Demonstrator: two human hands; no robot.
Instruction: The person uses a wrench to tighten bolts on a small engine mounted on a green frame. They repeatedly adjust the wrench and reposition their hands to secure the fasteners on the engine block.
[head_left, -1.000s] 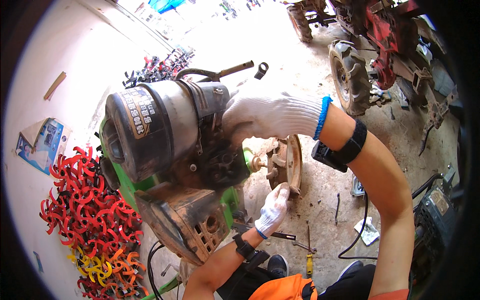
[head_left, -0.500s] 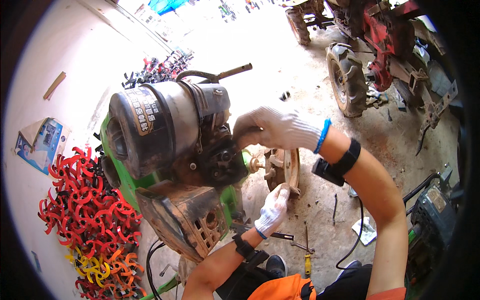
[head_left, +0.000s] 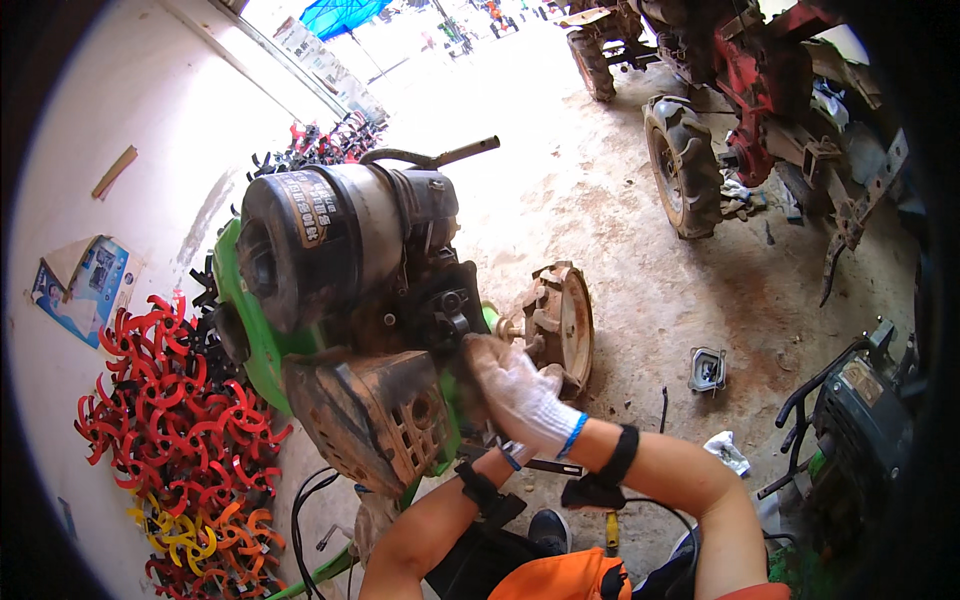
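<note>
My right hand (head_left: pixel 515 390), in a white knit glove with blue cuff, has curled fingers at the lower front of the dirty black engine (head_left: pixel 440 315) on a green tiller (head_left: pixel 250 320); what they hold is unclear. My left hand (head_left: pixel 515 450), also gloved, lies mostly hidden behind it; its fingers are out of sight. Above sit a black-and-silver cylindrical housing (head_left: pixel 280 250) and a bent metal bar (head_left: pixel 440 155). A rusty, perforated guard (head_left: pixel 360 420) is below the engine, and a muddy wheel (head_left: pixel 565 320) stands to the right.
Red, yellow and orange blades (head_left: pixel 170 420) are piled by the left wall. A red tractor (head_left: pixel 750 110) stands at upper right, a black machine (head_left: pixel 850 420) at lower right. A small metal tray (head_left: pixel 707 368), a white cloth (head_left: pixel 727 452) and a yellow-handled screwdriver (head_left: pixel 612 530) lie on the floor.
My right hand has moved down and left from the engine's upper side to below it, covering my left hand, which was at the wheel.
</note>
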